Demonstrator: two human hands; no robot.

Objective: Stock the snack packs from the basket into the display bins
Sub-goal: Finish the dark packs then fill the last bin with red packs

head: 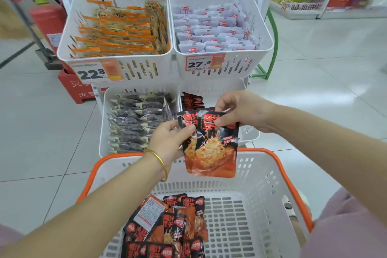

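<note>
Left hand: pinches the upper left edge of the held packs, thumb on the front; gold bangle on the wrist.
Right hand: pinches the top edge of the front held pack between thumb and curled fingers.
Held packs: two glossy black and orange pouches, overlapped and upright, above the basket's far rim and in front of the lower right bin. Large red Chinese characters on top, a picture of a sauced square below.
Basket: white slotted plastic with an orange rim, nearest the camera.
Loose packs: same print, piled in the basket's near left corner; one lies back up, showing a white label.
Lower right bin: white, mostly hidden by the hands; a few matching packs stand at its back left.
Lower left bin: rows of dark clear-film packs.
Upper left bin: orange-striped packs; tag reads 22.8.
Upper right bin: white packs with red logos; tag reads 27.6.
Fire extinguisher: red, left of the bins, over a red box with Chinese writing.
Floor: pale glossy tiles.
</note>
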